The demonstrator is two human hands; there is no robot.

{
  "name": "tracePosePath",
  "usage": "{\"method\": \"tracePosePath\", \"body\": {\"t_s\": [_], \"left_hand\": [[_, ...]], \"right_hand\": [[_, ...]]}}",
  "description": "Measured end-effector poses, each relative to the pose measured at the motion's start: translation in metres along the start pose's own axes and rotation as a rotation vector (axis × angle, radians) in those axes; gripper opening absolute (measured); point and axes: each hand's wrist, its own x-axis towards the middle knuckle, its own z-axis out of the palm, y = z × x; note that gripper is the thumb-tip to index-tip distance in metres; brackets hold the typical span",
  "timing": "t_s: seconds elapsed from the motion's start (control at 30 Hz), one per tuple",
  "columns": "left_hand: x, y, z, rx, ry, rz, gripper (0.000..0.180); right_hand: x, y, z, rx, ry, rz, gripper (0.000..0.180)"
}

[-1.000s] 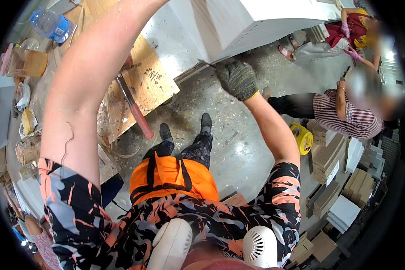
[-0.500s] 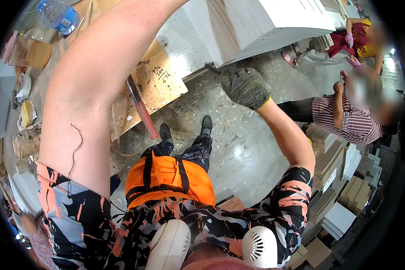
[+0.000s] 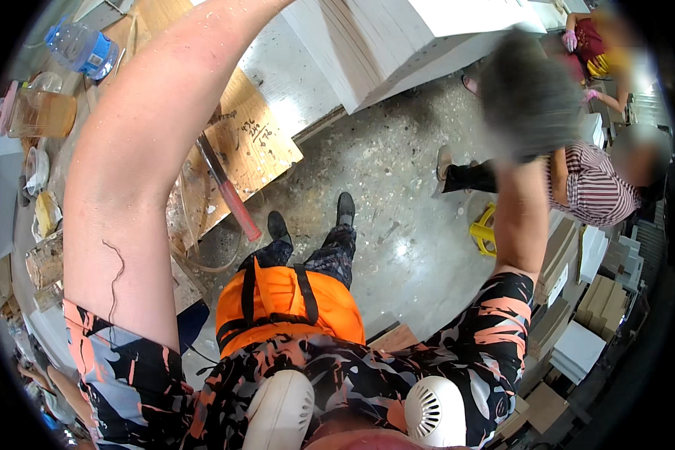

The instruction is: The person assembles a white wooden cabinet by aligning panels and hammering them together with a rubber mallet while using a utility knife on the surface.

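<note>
My left arm reaches up past the top edge, so my left hand is out of the picture, beyond the near side of a large white stack of panels [image 3: 367, 52]. My right hand [image 3: 529, 97], in a dark grey knit glove, is raised to the right of the stack. Motion smears its fingers, and I cannot make out whether anything is in them. A hammer with a red handle [image 3: 236, 206] lies at the bench edge, its head hidden behind my left arm. Beside it is a plywood board [image 3: 259, 146] with handwritten marks.
On the bench at left stand a blue-labelled plastic bottle [image 3: 82, 49] and a tub of amber liquid [image 3: 45, 112]. A yellow object [image 3: 484, 229] is on the floor near my right forearm. Co-workers, one in a striped shirt [image 3: 596, 184], are at the right by stacked boards [image 3: 600, 307].
My right hand has swung right and up, away from the panel stack's lower corner. A short dark thing showed at its fingers before. The striped-shirt person has shifted slightly; the view has moved a little.
</note>
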Motion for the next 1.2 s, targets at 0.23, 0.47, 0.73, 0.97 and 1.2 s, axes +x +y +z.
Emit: {"method": "tracePosePath", "body": {"t_s": [0.23, 0.47, 0.73, 0.97, 1.2], "left_hand": [[0.007, 0.003, -0.003, -0.088, -0.019, -0.048, 0.017], [0.006, 0.004, 0.0, -0.033, 0.006, -0.011, 0.018], [0.006, 0.006, 0.004, 0.007, 0.022, 0.009, 0.019], [0.004, -0.003, -0.005, -0.011, 0.049, 0.05, 0.019], [0.008, 0.001, -0.002, -0.03, 0.058, 0.043, 0.018]], "right_hand": [[0.028, -0.083, -0.023, -0.004, -0.517, -0.131, 0.017], [0.019, -0.015, -0.044, -0.806, -0.127, 0.011, 0.032], [0.014, -0.04, -0.032, -0.299, -0.108, -0.015, 0.033], [0.018, -0.102, -0.019, 0.076, -0.488, 0.01, 0.013], [-0.01, -0.105, 0.031, 0.035, -0.405, -0.063, 0.023]]}}
